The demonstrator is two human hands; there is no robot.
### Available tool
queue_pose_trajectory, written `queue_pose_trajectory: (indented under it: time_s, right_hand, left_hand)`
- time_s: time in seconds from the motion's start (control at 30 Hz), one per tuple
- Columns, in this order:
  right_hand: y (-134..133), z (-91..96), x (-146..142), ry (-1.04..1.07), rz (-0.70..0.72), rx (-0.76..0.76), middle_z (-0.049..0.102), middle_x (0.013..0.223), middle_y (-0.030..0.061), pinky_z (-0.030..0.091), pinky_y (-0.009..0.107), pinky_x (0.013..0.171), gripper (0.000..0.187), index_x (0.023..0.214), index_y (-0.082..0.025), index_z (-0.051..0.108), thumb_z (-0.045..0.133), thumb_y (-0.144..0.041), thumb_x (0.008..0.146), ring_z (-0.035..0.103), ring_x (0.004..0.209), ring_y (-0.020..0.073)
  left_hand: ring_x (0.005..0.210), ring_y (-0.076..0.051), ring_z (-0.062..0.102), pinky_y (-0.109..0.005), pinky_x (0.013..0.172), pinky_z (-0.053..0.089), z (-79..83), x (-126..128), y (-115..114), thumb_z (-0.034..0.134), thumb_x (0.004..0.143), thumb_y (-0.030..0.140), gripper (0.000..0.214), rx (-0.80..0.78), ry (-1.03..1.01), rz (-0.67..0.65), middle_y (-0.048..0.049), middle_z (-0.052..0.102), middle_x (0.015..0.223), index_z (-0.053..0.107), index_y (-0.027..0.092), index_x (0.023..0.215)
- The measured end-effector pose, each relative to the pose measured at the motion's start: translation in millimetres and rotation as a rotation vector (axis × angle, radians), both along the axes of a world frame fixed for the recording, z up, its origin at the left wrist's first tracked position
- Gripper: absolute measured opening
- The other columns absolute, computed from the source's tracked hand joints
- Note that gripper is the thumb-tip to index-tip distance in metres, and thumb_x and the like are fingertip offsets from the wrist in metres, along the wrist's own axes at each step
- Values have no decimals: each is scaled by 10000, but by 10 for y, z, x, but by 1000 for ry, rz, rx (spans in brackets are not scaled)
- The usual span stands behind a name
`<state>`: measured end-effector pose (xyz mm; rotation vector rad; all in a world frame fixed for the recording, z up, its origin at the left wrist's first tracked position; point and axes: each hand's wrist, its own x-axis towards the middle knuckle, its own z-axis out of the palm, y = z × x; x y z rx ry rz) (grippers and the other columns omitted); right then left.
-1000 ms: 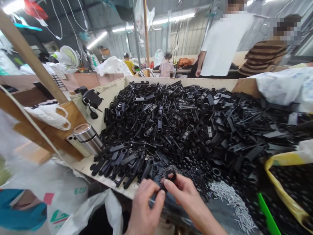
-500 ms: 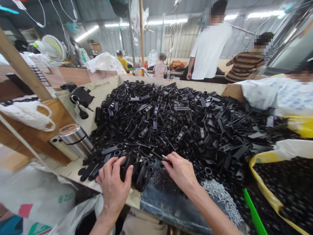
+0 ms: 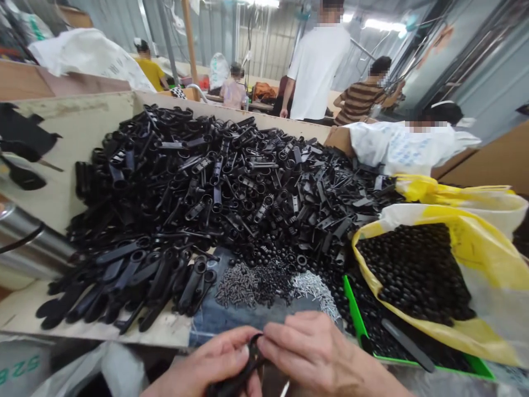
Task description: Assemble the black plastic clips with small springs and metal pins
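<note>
Both hands have drawn back to the near edge and now close together on one black plastic part (image 3: 237,380).

The left hand (image 3: 202,366) and right hand (image 3: 314,353) pinch it at six o'clock, their fingers (image 3: 285,336) clenched around it. A heap of black plastic parts (image 3: 206,187) rises at twelve o'clock in a wooden bin (image 3: 74,105). Loose silver pins (image 3: 314,289) lie at one o'clock, and a yellow bag (image 3: 467,248) of black beads sits at two o'clock, beside a green tray (image 3: 355,309).

Head-worn camera, facing forward-down
</note>
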<state>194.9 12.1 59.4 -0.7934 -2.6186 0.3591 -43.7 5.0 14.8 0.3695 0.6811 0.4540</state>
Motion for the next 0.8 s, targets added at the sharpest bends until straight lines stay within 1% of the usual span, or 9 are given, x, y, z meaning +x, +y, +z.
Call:
queue_pose_trajectory:
  time_s: [0.07, 0.13, 0.2, 0.27, 0.37, 0.47, 0.67, 0.73, 0.8]
  right_hand:
    - [125, -65, 120, -21, -87, -8, 786, 947, 64, 481, 273, 593, 341, 1331, -278, 677, 521, -201, 1038, 668, 692, 172]
    - [300, -156, 289, -1, -310, -51, 762, 971, 60, 491, 267, 648, 290, 1263, -270, 706, 539, -234, 1029, 689, 762, 176]
    - [476, -249, 465, 44, -565, -80, 741, 964, 56, 498, 267, 697, 232, 1137, -245, 741, 540, -248, 1021, 691, 791, 178]
    - [609, -332, 587, 58, -677, -110, 723, 941, 47, 490, 267, 722, 186, 1015, -225, 747, 564, -254, 1008, 682, 790, 175]
    - [699, -439, 613, 30, -680, -160, 693, 901, 20, 445, 255, 677, 124, 889, -225, 731, 642, -267, 964, 657, 732, 160]
    - [723, -501, 562, 38, -697, -213, 657, 885, 14, 407, 250, 665, 160, 833, -221, 704, 618, -250, 965, 637, 729, 154]
    - [659, -449, 560, 207, -695, -379, 629, 789, 12, 409, 247, 624, 241, 807, -196, 672, 583, -362, 958, 553, 675, 148]
    - [531, -450, 485, 295, -676, -516, 617, 727, 1, 394, 230, 547, 309, 823, -186, 667, 563, -445, 956, 510, 604, 130]
    - [364, -492, 362, 416, -663, -800, 585, 664, -19, 342, 216, 478, 360, 821, -178, 671, 604, -522, 905, 439, 533, 108]
  left_hand:
    - [619, -106, 679, -158, 589, 467, -101, 52, 12, 826, 813, 412, 519, 78, 45, -38, -85, 773, 765, 662, 153, 1232]
    - [579, -116, 659, -176, 534, 464, -194, 101, 42, 770, 857, 467, 540, 175, 111, -12, -80, 757, 747, 618, 150, 1266]
    - [586, -138, 657, -193, 479, 463, -257, 156, 76, 759, 849, 506, 517, 233, 153, 48, -59, 737, 773, 615, 176, 1221]
    - [572, -134, 638, -184, 431, 437, -271, 211, 107, 780, 824, 504, 488, 235, 167, 87, -34, 713, 784, 615, 197, 1166]
    - [506, -85, 557, -157, 404, 358, -200, 282, 135, 772, 831, 496, 483, 204, 225, 127, -9, 691, 773, 599, 202, 1172]
    - [493, -56, 474, -153, 424, 304, -91, 327, 144, 746, 854, 492, 472, 184, 284, 160, 0, 677, 772, 599, 189, 1184]
    - [545, -77, 455, -177, 477, 329, -12, 363, 133, 802, 792, 488, 525, 121, 321, 222, 0, 666, 762, 633, 177, 1179]
    - [550, -77, 453, -179, 478, 321, -20, 386, 121, 806, 785, 502, 540, 90, 309, 227, -5, 667, 769, 641, 174, 1181]
    - [548, -74, 448, -179, 479, 306, -37, 414, 97, 802, 783, 516, 551, 72, 296, 237, -8, 668, 770, 644, 173, 1184]
